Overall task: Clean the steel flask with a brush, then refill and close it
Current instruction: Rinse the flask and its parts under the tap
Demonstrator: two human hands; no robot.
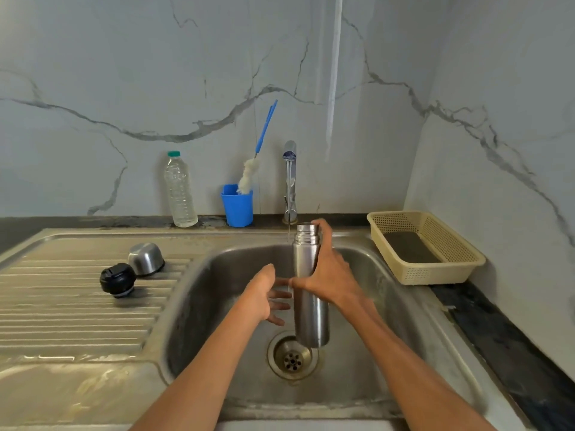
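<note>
My right hand (329,275) grips the open steel flask (309,318) upright over the sink basin (217,306), its mouth just right of a thin stream of water from the tap (290,178). My left hand (267,293) is open beside the flask, fingers spread under the stream, not holding anything. The bottle brush (249,175) with a blue handle stands in a blue cup (238,208) behind the sink. The flask's black stopper (117,279) and steel cap (146,259) lie on the ribbed drainboard (77,312) at the left.
A clear plastic water bottle (179,191) with a green cap stands at the back wall, left of the blue cup. A beige plastic basket (426,247) sits on the dark counter at the right. The drain (292,357) is below the flask.
</note>
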